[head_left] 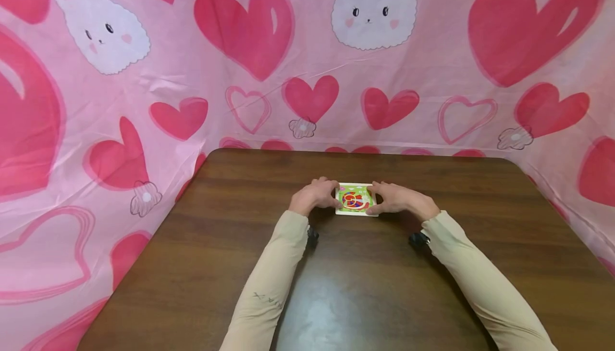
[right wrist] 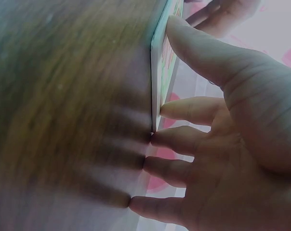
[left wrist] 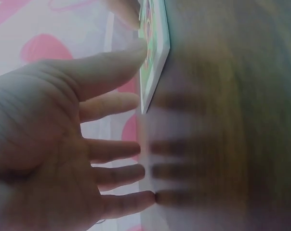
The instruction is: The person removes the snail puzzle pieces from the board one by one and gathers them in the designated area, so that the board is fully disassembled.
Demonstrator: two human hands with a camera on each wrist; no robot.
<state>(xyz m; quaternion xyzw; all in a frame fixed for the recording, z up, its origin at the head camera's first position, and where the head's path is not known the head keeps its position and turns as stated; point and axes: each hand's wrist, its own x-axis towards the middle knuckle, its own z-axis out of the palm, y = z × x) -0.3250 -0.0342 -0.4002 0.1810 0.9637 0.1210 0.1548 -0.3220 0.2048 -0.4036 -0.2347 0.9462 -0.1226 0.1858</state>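
Note:
A small square picture board (head_left: 356, 199) lies flat on the brown wooden table (head_left: 355, 281). Its white border frames a bright green, red and yellow picture. At its left side is my left hand (head_left: 314, 196), thumb over the face and index fingertip by the far corner. My right hand (head_left: 399, 199) mirrors it on the right, its thumb over the near right part. In the left wrist view the other fingers (left wrist: 119, 150) reach out straight and spread beyond the board. The right wrist view shows spread, nearly straight fingers (right wrist: 169, 171) with tips at the tabletop.
A pink cloth (head_left: 269, 100) printed with hearts and rabbits hangs behind the table and along both sides. Dark wrist cameras (head_left: 313, 236) sit under the cuffs of the cream sleeves (head_left: 269, 281).

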